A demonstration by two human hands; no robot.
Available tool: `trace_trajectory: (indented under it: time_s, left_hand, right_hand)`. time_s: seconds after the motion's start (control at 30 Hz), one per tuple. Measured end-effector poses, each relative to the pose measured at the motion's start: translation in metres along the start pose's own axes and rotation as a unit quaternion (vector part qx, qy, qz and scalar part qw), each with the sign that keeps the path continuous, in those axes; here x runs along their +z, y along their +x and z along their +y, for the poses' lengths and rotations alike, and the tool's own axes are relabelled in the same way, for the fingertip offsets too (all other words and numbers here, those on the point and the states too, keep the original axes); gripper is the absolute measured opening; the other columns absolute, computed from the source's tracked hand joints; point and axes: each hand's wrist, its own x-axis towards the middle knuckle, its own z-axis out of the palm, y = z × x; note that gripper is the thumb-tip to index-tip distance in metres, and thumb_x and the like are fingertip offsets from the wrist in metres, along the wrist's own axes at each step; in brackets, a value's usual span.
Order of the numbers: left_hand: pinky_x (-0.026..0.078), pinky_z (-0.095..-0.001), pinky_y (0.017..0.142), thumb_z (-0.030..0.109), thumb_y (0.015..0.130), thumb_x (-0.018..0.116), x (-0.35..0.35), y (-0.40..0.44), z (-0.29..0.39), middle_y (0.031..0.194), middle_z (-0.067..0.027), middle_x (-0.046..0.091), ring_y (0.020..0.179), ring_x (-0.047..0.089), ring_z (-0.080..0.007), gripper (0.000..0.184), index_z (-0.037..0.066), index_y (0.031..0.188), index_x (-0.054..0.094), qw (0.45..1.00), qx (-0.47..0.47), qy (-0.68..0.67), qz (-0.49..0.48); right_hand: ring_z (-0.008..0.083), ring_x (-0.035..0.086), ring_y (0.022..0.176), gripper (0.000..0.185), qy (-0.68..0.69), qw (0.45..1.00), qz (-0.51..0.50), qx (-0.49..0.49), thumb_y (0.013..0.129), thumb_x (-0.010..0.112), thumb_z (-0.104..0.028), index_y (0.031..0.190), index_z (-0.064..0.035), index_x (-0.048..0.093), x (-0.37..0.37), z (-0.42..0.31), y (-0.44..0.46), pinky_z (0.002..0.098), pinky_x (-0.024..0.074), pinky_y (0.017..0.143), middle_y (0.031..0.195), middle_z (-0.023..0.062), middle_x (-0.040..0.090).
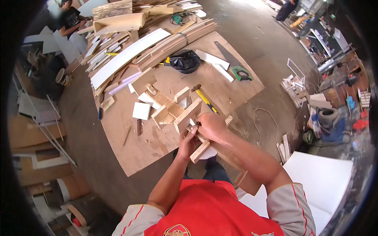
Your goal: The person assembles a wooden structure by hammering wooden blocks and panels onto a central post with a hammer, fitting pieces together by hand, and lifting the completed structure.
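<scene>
One wooden frame (202,138), near bar (200,152) lengthwise away-right, in left fingers (193,131); right fingers (203,118) unclear.

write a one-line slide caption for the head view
Left hand and right hand working close together among wooden pieces at a table, hammer and green-handled saw lying beyond.

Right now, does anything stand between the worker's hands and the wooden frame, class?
Nothing visible does: the left hand and right hand are both at the wooden frame. The yellow hammer lies beyond, not between.
</scene>
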Motion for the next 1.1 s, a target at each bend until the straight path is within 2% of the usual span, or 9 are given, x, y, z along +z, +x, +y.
trace_trajectory:
  time_s: [0.1,0.27,0.47,0.57,0.6,0.7,0.9,1.0,1.1]
  left_hand:
    - [0.060,-0.0451,0.091,0.028,0.097,0.070,0.015,0.012,-0.022,0.127,-0.0115,0.062,0.115,0.065,-0.0240,0.056,0.002,0.141,0.047,0.999,0.028,-0.011,0.022]
    - [0.057,-0.0501,0.097,0.022,0.099,0.065,0.044,0.022,-0.044,0.130,-0.0119,0.062,0.116,0.065,-0.0256,0.050,0.002,0.141,0.047,0.993,0.063,-0.050,0.092]
    - [0.057,-0.0463,0.095,0.019,0.096,0.068,0.032,0.031,-0.058,0.126,-0.0115,0.064,0.115,0.065,-0.0259,0.047,0.005,0.138,0.051,0.982,0.106,-0.081,0.134]
    - [0.057,-0.0436,0.093,0.018,0.094,0.068,0.041,0.024,-0.040,0.125,-0.0108,0.064,0.111,0.066,-0.0249,0.047,0.006,0.137,0.053,0.974,0.111,-0.044,0.194]
    - [0.058,-0.0439,0.090,0.018,0.093,0.068,0.041,0.023,-0.036,0.124,-0.0106,0.064,0.107,0.067,-0.0241,0.047,0.005,0.136,0.053,0.971,0.117,-0.041,0.203]
    - [0.059,-0.0443,0.086,0.018,0.093,0.068,0.030,0.020,-0.025,0.123,-0.0102,0.065,0.105,0.067,-0.0233,0.045,0.005,0.134,0.054,0.970,0.102,-0.017,0.219]
    - [0.062,-0.0408,0.078,0.012,0.092,0.066,0.025,0.009,0.004,0.114,-0.0102,0.068,0.099,0.070,-0.0222,0.038,0.003,0.128,0.059,0.960,0.123,0.014,0.252]
    - [0.063,-0.0385,0.073,0.010,0.092,0.065,0.014,0.002,0.019,0.108,-0.0099,0.070,0.092,0.071,-0.0220,0.032,0.001,0.123,0.062,0.959,0.124,0.049,0.251]
    - [0.063,-0.0375,0.069,0.010,0.092,0.065,0.011,-0.004,0.033,0.104,-0.0098,0.071,0.087,0.072,-0.0218,0.029,0.000,0.118,0.064,0.955,0.136,0.073,0.254]
  right_hand:
    - [0.0386,0.072,0.090,0.019,0.007,0.999,-0.044,-0.012,0.080,0.072,-0.026,0.085,-0.0070,0.075,-0.011,0.024,0.001,0.0506,0.0567,0.080,0.090,0.0173,0.073]
    - [0.0390,0.071,0.094,0.019,-0.005,0.997,-0.058,-0.049,0.081,0.070,-0.022,0.089,-0.0054,0.076,-0.008,0.052,0.006,0.0509,0.0565,0.083,0.095,0.0186,0.073]
    - [0.0400,0.071,0.089,0.019,0.000,0.991,-0.068,-0.117,0.080,0.071,-0.021,0.085,-0.0030,0.074,0.003,0.057,0.021,0.0517,0.0563,0.080,0.092,0.0196,0.072]
    - [0.0403,0.070,0.087,0.018,0.000,0.989,-0.071,-0.128,0.079,0.072,-0.020,0.084,-0.0031,0.073,0.003,0.046,0.027,0.0522,0.0557,0.079,0.091,0.0201,0.071]
    - [0.0391,0.073,0.085,0.016,-0.012,0.988,-0.065,-0.140,0.078,0.069,-0.015,0.088,-0.0035,0.076,-0.001,0.040,0.027,0.0503,0.0582,0.078,0.087,0.0219,0.073]
    - [0.0391,0.073,0.089,0.017,-0.009,0.986,-0.073,-0.147,0.079,0.068,-0.014,0.089,-0.0025,0.075,-0.001,0.024,0.030,0.0498,0.0581,0.080,0.090,0.0220,0.073]
    - [0.0405,0.070,0.087,0.016,-0.019,0.984,-0.055,-0.165,0.076,0.072,-0.015,0.087,-0.0029,0.074,0.008,-0.004,0.036,0.0506,0.0555,0.080,0.090,0.0209,0.071]
    - [0.0396,0.071,0.095,0.017,0.000,0.981,-0.071,-0.179,0.077,0.073,-0.015,0.089,-0.0025,0.074,0.007,-0.014,0.039,0.0500,0.0559,0.084,0.096,0.0220,0.072]
    - [0.0398,0.070,0.097,0.024,0.042,0.976,-0.117,-0.176,0.073,0.080,-0.019,0.090,-0.0035,0.074,-0.006,-0.026,0.042,0.0497,0.0547,0.086,0.099,0.0215,0.071]
